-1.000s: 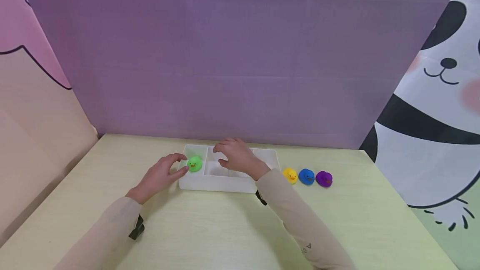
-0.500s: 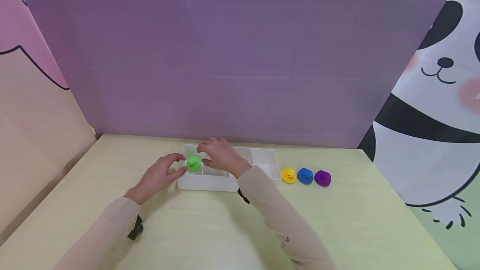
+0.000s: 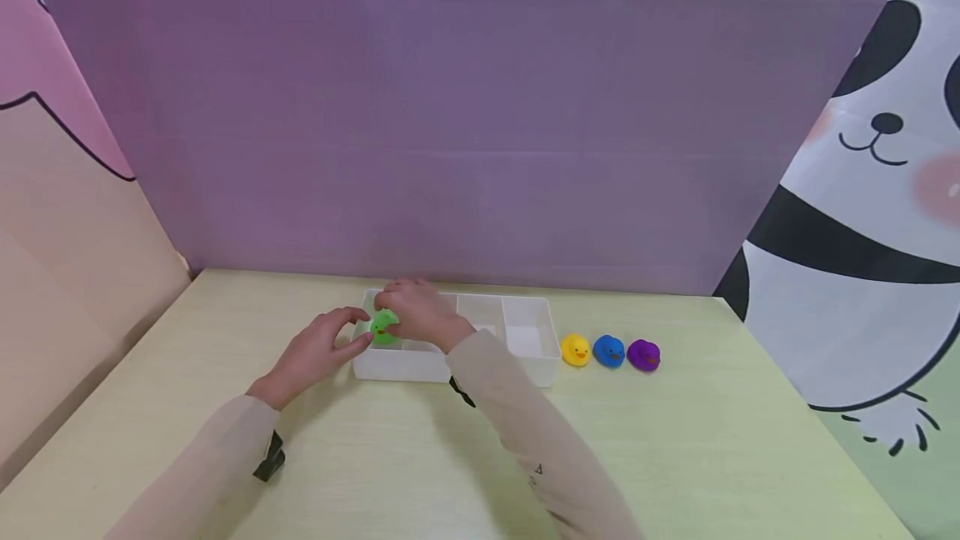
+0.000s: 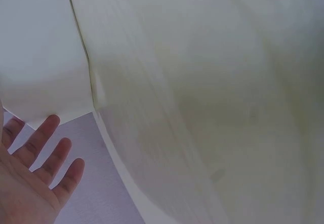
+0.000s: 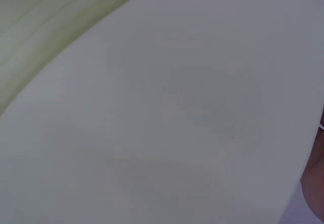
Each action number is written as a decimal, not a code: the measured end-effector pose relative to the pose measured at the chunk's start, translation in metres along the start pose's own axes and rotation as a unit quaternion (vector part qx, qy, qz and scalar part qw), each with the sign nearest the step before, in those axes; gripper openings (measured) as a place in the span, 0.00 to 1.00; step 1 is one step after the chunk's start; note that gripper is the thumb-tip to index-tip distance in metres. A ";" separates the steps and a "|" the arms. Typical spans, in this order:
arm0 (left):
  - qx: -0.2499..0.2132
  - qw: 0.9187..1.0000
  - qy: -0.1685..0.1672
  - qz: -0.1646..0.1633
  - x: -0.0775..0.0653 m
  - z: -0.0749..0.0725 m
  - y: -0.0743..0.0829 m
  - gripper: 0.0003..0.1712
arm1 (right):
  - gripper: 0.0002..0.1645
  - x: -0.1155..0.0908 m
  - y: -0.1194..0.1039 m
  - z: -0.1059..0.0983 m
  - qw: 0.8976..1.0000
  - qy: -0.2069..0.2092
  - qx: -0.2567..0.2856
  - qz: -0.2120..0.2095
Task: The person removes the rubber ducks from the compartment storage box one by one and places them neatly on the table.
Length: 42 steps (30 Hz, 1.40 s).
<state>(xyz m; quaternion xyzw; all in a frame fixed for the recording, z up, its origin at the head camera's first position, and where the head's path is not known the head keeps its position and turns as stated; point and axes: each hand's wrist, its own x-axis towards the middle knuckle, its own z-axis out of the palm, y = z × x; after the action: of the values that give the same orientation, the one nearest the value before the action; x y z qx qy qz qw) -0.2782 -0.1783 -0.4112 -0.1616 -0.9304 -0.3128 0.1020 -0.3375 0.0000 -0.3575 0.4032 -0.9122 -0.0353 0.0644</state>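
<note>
A wall print in pink and peach (image 3: 67, 215) fills the left edge of the head view, next to a purple backdrop (image 3: 465, 115) that spans the upper part above the pale tabletop (image 3: 352, 465). From the lower left a beige sleeve leads to the left hand (image 3: 311, 359), left of centre; its thumb and index finger are spread apart at the left end of a white divided tray (image 3: 427, 367), and the left wrist view shows its other fingers extended and separate. Whether the thumb touches the tray is unclear. A green duck (image 3: 381, 328) sits in the tray's leftmost compartment, just below the middle of the frame. The right hand (image 3: 422, 312) reaches over the tray from the right, index finger and thumb curved about that duck's right side; whether they grip it cannot be told, and the right wrist view is mostly a blurred white surface. Right of the tray, a yellow duck (image 3: 576, 351), a blue duck (image 3: 609, 352) and a purple duck (image 3: 643, 355) stand in a row. A panda print (image 3: 862, 340) covers the right edge.
</note>
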 end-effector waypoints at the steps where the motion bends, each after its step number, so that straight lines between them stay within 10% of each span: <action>1: 0.001 1.000 0.001 0.000 0.000 0.000 0.000 0.23 | 0.20 0.001 -0.001 0.001 1.000 -0.002 0.000 0.001; 42: 0.009 1.000 0.000 0.004 0.001 0.001 0.002 0.24 | 0.15 0.016 -0.005 0.011 0.999 -0.036 0.005 0.030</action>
<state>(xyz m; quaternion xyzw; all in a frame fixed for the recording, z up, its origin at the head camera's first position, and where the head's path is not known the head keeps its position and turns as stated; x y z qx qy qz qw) -0.2789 -0.1760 -0.4107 -0.1644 -0.9325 -0.3041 0.1049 -0.3463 -0.0147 -0.3678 0.3749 -0.9255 -0.0436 0.0306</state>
